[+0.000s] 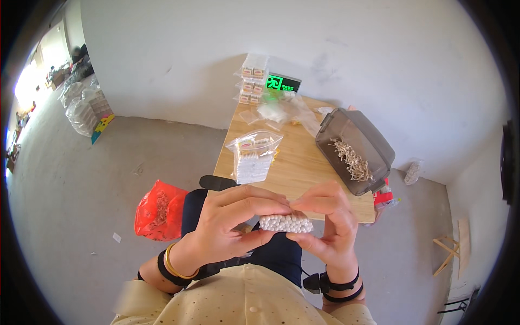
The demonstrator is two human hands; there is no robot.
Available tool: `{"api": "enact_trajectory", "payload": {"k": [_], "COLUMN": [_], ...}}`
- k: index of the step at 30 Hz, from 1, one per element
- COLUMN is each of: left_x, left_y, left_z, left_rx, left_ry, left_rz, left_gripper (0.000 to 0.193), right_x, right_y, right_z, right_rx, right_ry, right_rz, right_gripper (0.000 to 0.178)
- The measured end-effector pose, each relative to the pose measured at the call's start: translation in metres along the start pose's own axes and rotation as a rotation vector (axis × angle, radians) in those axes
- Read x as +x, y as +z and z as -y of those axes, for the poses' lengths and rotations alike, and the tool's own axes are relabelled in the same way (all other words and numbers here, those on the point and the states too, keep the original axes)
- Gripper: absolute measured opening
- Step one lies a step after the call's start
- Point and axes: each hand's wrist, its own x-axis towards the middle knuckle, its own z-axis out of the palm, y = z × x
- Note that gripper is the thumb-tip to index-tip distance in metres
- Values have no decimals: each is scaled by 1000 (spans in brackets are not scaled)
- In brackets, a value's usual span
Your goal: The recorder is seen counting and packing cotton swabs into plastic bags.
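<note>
My left hand [230, 225] and my right hand [327, 222] together hold a small clear bag of white cotton swabs [286, 222] above my lap, in front of the wooden table [300, 162]. Fingers of both hands pinch the bag's top edge, and the thumbs press from below. On the table just beyond sits a stack of filled clear bags of swabs [253, 158], the top one lying open-mouthed. A grey plastic bin [355, 149] to the right holds loose wooden-stemmed swabs.
More packed bags [252, 81] are piled at the table's far end near a green lit sign [283, 83] on the white wall. A red plastic bag [160, 211] lies on the concrete floor at left. Sacks [81, 108] stand far left.
</note>
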Motion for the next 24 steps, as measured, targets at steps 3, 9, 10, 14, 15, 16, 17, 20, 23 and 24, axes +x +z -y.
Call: {"api": "enact_trajectory", "payload": {"k": [3, 9, 10, 14, 15, 16, 17, 20, 23, 24], "left_x": [-2, 2, 4, -2, -2, -3, -4, -5, -4, -6], "left_y": [0, 2, 3, 1, 2, 3, 2, 2, 4, 5], "left_z": [0, -3, -5, 4, 6, 7, 7, 7, 7, 9], "left_rx": [26, 70, 80, 91, 82, 73, 73, 72, 81, 95], "left_ry": [9, -29, -49, -15, -17, -18, -26, -58, -77, -64], "left_rz": [1, -33, -45, -21, -40, -59, -41, -13, -14, -2], "left_gripper": [32, 29, 29, 31, 31, 32, 31, 30, 29, 29], "right_x": [0, -1, -1, -1, 0, 0, 0, 0, 0, -1], "right_y": [-1, -1, -2, 2, 3, 4, 5, 5, 5, 5], "right_z": [-1, -11, -11, -6, -4, -6, -9, -13, -15, -15], "right_rx": [-32, -102, -97, -44, -22, -30, -40, -65, -36, -18], "right_ry": [-37, -129, -118, -13, 29, 5, -17, -70, -70, -63], "right_rz": [42, 20, 26, 26, 19, 30, 40, 50, 50, 50], "right_gripper": [33, 32, 32, 31, 31, 31, 31, 31, 31, 32]}}
